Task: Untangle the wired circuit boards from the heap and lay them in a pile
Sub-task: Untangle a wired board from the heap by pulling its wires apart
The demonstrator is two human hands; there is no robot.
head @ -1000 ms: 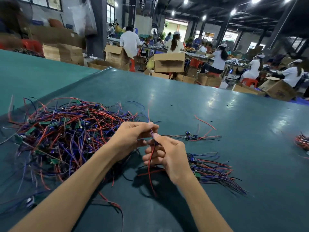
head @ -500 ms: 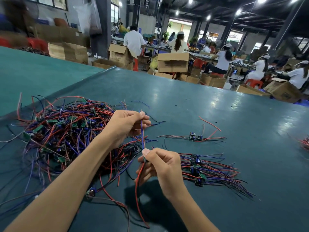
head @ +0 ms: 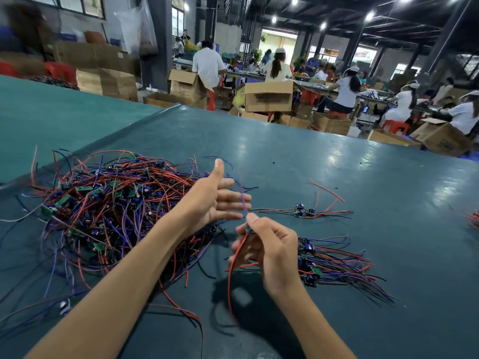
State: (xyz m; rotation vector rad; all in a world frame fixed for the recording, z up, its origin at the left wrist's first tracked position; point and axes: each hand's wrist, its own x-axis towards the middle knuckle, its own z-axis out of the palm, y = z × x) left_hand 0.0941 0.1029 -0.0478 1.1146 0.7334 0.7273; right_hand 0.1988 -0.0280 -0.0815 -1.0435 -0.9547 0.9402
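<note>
The left hand [head: 213,203] is held above the near edge of the heap [head: 111,208], its grip wide: the fingers are stretched out and spread, the thumb is raised, and nothing is held in it. One wired circuit board [head: 246,227] is held in the narrow grip of the right hand [head: 272,255], pinched between thumb and forefinger above the desk [head: 337,172]. From the pinch a purple lead [head: 242,200] is carried upward past the left fingertips; whether they are touched by it cannot be told. A red lead [head: 231,270] hangs down below the hand. The heap, a tangle of red, blue and purple wires with small green boards, is spread on the left of the desk. The pile [head: 334,263] is laid just right of the right hand, its wires fanned away to the right. A lone board [head: 303,211] with its wires is seen farther back, apart from both. Cardboard boxes [head: 268,97] and seated people [head: 277,67] are seen beyond the desk.
</note>
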